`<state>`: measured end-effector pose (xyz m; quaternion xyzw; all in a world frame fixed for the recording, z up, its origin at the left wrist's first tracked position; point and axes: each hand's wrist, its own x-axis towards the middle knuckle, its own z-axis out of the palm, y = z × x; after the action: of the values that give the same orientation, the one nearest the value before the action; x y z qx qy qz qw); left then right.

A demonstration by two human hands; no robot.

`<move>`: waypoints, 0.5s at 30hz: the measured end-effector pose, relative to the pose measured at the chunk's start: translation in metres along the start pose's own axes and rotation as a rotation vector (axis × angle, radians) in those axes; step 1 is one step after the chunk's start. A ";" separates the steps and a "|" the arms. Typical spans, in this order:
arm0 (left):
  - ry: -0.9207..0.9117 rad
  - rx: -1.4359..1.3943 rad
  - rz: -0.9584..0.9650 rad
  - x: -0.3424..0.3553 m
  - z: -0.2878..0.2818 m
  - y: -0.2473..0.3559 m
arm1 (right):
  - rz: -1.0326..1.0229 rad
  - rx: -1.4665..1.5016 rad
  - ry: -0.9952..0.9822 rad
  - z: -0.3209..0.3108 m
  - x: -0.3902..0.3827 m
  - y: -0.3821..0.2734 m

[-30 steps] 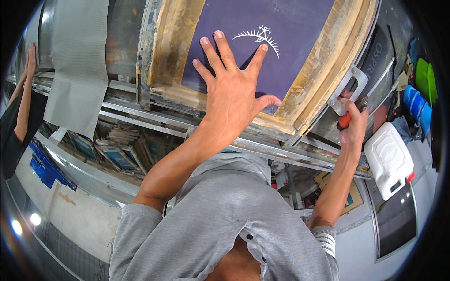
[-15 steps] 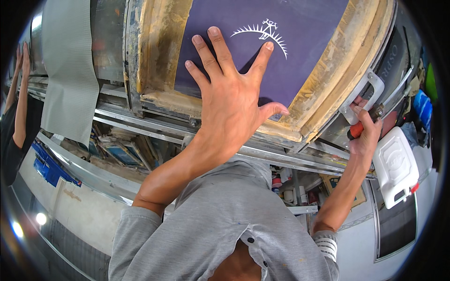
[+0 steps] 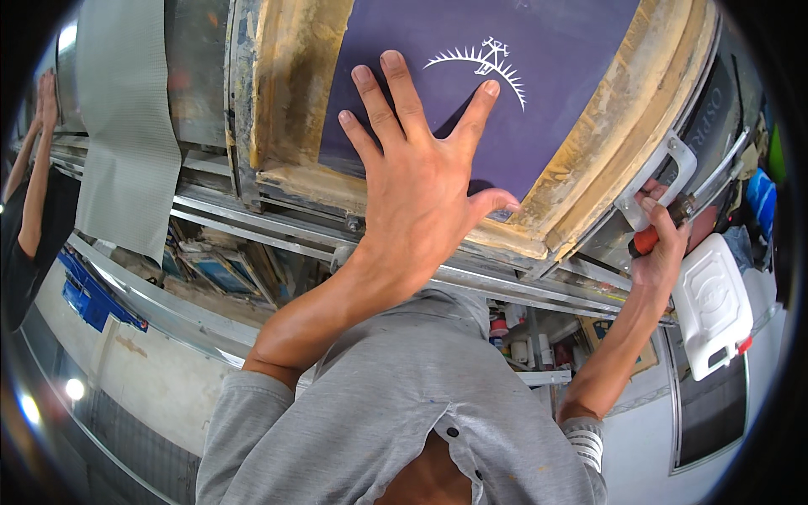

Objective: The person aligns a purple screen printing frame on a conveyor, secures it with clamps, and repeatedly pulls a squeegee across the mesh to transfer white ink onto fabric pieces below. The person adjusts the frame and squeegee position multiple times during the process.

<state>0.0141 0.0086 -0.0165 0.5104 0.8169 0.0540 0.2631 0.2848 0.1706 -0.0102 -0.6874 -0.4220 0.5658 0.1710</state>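
Note:
My left hand lies flat with fingers spread on the purple mesh of a printing screen, just below a white spiky design. A worn, paint-stained wooden frame surrounds the mesh. My right hand is closed around an orange-handled tool at the frame's right edge, right beside a white handle fixed there. What the tool's tip touches is hidden.
Metal rails run under the frame, with stacked screens below them. A grey cloth hangs at the left. A white plastic jug stands by my right hand. Another person's arms reach up at the far left, above a blue crate.
My left hand stays pressed flat on the mesh while the view drifts slightly. My right hand keeps its grip on the orange handle and has shifted a little to the right.

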 end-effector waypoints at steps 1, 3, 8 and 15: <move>0.011 -0.006 0.002 -0.002 -0.002 -0.001 | -0.003 0.005 0.004 0.000 -0.003 -0.001; -0.001 -0.026 0.034 -0.009 -0.003 -0.007 | 0.025 -0.002 0.013 0.000 -0.005 0.002; -0.029 -0.066 0.151 -0.040 -0.021 -0.047 | 0.030 0.044 0.077 0.014 -0.021 -0.012; -0.089 -0.047 0.252 -0.074 -0.030 -0.085 | -0.240 0.145 0.280 0.027 -0.019 -0.041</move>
<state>-0.0432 -0.0900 0.0065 0.6045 0.7324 0.0830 0.3022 0.2445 0.1736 0.0226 -0.6900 -0.4310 0.4694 0.3433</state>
